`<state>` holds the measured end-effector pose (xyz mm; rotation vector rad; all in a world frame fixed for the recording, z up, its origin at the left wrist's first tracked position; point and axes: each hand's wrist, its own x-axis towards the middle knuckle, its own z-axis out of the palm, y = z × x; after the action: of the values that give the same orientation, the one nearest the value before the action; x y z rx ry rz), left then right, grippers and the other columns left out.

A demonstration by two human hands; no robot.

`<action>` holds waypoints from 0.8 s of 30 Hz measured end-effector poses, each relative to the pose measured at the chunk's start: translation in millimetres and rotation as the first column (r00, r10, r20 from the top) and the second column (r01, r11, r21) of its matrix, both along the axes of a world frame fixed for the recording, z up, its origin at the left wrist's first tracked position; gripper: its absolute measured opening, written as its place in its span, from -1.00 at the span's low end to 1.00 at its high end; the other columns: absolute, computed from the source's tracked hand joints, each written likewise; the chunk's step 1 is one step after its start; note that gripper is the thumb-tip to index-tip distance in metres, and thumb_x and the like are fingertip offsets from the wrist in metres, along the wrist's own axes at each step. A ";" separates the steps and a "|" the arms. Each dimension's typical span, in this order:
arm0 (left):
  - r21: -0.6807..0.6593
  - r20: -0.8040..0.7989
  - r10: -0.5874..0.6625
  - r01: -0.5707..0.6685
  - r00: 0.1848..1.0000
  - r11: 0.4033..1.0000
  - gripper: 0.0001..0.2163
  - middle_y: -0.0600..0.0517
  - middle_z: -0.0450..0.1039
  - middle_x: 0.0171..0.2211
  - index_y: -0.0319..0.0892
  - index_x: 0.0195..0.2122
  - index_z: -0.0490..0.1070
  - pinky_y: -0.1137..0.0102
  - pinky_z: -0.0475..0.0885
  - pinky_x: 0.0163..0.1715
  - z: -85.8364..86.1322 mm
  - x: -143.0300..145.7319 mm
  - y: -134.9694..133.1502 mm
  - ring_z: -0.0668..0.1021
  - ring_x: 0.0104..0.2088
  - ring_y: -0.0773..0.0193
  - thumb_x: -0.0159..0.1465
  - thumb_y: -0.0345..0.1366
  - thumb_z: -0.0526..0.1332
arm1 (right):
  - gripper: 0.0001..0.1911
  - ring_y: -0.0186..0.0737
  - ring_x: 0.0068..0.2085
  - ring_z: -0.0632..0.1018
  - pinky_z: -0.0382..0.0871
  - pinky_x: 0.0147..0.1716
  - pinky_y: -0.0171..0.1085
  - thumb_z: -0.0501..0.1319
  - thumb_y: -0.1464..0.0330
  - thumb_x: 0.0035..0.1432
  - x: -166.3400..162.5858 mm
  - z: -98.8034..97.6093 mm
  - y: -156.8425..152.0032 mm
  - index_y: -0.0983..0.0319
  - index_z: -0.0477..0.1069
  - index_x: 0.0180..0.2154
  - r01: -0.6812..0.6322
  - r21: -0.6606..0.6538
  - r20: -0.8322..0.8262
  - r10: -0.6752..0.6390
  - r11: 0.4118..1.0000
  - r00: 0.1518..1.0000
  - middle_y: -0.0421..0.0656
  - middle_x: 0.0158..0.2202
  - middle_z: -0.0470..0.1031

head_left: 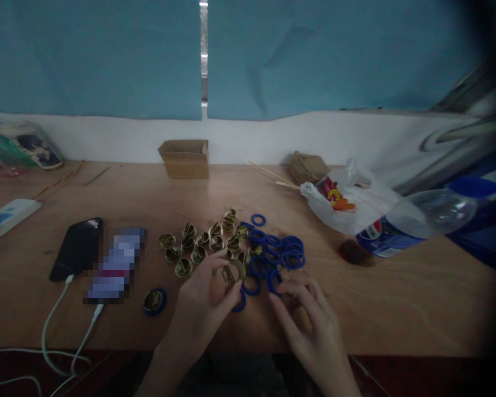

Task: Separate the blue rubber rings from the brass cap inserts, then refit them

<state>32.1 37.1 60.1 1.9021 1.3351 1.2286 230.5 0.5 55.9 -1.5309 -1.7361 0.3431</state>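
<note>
Between the thumb and fingers of my left hand [196, 303] is a round brass-coloured metal fitting [238, 269], tilted, its inner clip showing. My right hand [314, 320] pinches a blue ring [274, 282] by its edge, a short way to the right of the fitting. Several similar brass fittings [199, 253] lie in a loose group beyond my left hand. A pile of blue rings [292, 252] sits just past my right hand, touching that group. Off to the left, one brass fitting rests inside a blue ring [154, 301].
At left lie a black phone [76, 249] and a phone with a lit screen [118, 264], both on white cables. A small cardboard box [187, 160] stands by the wall. A plastic bottle [400, 223] lies at right beside a white plastic bag [326, 212].
</note>
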 end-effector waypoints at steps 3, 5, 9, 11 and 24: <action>-0.256 0.394 -0.010 0.120 0.919 0.959 -0.76 -0.06 0.52 0.02 -0.07 -0.12 0.31 0.23 0.50 0.01 0.0 2.2 -17.3 0.58 0.02 0.15 0.22 -0.42 0.27 | -0.93 -0.06 0.05 0.47 0.36 0.03 -0.09 0.21 0.41 0.22 -5.8 13.8 -1.5 0.11 0.37 -0.25 -0.075 0.070 -0.092 0.081 0.995 0.992 -0.09 0.00 0.40; -0.342 0.529 0.036 0.174 0.848 0.924 -0.79 -0.01 0.58 -0.09 -0.08 -0.18 0.36 0.32 0.53 -0.06 -0.3 4.3 -26.6 0.62 -0.07 0.20 0.20 -0.45 0.29 | -0.88 -0.10 0.12 0.44 0.33 0.08 -0.10 0.18 0.44 0.24 -12.8 22.4 -3.3 0.08 0.35 -0.22 -0.192 0.033 -0.189 0.195 0.981 0.962 -0.13 0.09 0.37; -0.376 0.630 0.084 0.207 0.772 0.903 -0.77 0.01 0.58 -0.18 -0.10 -0.24 0.44 0.40 0.56 -0.17 0.9 3.0 -34.3 0.63 -0.15 0.21 0.10 -0.48 0.36 | -0.78 -0.20 0.06 0.49 0.40 0.02 -0.21 0.21 0.47 0.22 -30.5 33.9 -5.1 0.03 0.32 -0.15 -0.377 -0.007 -0.332 0.354 0.926 0.874 -0.21 0.07 0.41; -0.380 0.649 0.089 0.220 0.756 0.898 -0.76 0.01 0.57 -0.20 -0.12 -0.30 0.47 0.43 0.57 -0.24 3.2 -0.2 -34.0 0.64 -0.19 0.21 0.03 -0.51 0.40 | -0.71 -0.22 0.02 0.51 0.41 0.00 -0.25 0.26 0.46 0.19 -37.8 35.8 -3.9 0.03 0.30 -0.12 -0.419 -0.008 -0.351 0.390 0.908 0.851 -0.23 0.02 0.45; -0.364 0.873 0.135 0.441 0.469 0.820 -0.56 0.01 0.59 -0.13 -0.02 -0.07 0.39 0.42 0.55 -0.19 -2.3 -11.0 -30.5 0.67 -0.19 0.22 0.06 -0.49 0.43 | -0.62 -0.15 -0.05 0.54 0.46 -0.07 -0.17 0.29 0.46 0.15 -47.5 31.6 3.3 0.05 0.28 -0.03 -0.376 0.015 -0.281 0.364 0.927 0.888 -0.17 -0.07 0.49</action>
<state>21.1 6.6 57.8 0.6949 0.7387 1.2413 183.0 3.8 87.6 -1.1032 -1.7918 0.7552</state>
